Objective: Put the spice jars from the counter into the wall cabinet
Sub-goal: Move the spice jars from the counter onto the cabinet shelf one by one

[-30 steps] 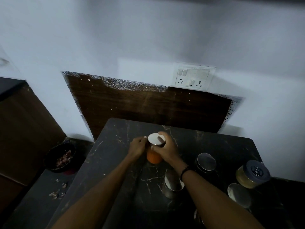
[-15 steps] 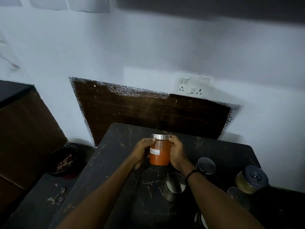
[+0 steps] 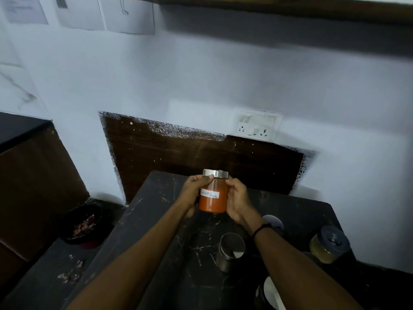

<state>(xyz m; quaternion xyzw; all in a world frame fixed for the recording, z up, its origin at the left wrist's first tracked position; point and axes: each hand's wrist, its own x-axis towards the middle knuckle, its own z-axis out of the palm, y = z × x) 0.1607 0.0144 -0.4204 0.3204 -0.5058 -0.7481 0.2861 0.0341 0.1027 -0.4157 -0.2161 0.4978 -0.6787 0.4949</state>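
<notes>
A: Where is the jar with the orange powder?

B: The orange jar (image 3: pixel 213 198) is up off the table (image 3: pixel 156 253), held upright between both hands in front of the brown panel (image 3: pixel 201 157) on the wall. It has a metal lid (image 3: pixel 215 173) and a white label (image 3: pixel 209 194) with handwriting too small to read.

A: How are the hands on it?

B: The left hand (image 3: pixel 192 193) wraps its left side, with the thumb near the lid's rim and the fingers curled round the glass. The right hand (image 3: pixel 238 200) cups the right side, palm against the jar, closed on it too. A dark band (image 3: pixel 260 229) sits on the right wrist.

A: What else is on the table?

B: Below the hands stands a steel tin (image 3: pixel 231 250) with a shiny lid. Another round lid (image 3: pixel 273 222) shows just behind the right wrist, partly hidden. At the right edge is a jar of yellowish stuff (image 3: pixel 328 248) with a dark lid, leaning toward the view. At the bottom, a pale-rimmed container (image 3: pixel 271 294) is cut off by the frame.

A: And around the table?

B: A dark bowl (image 3: pixel 81 222) with reddish scraps sits on the lower ledge to the left. A white switch and socket plate (image 3: pixel 257 126) is on the wall above the panel, and papers (image 3: pixel 127 14) hang at the top left. A dark wooden edge (image 3: pixel 290 7) runs across the top; I cannot tell what it belongs to.
</notes>
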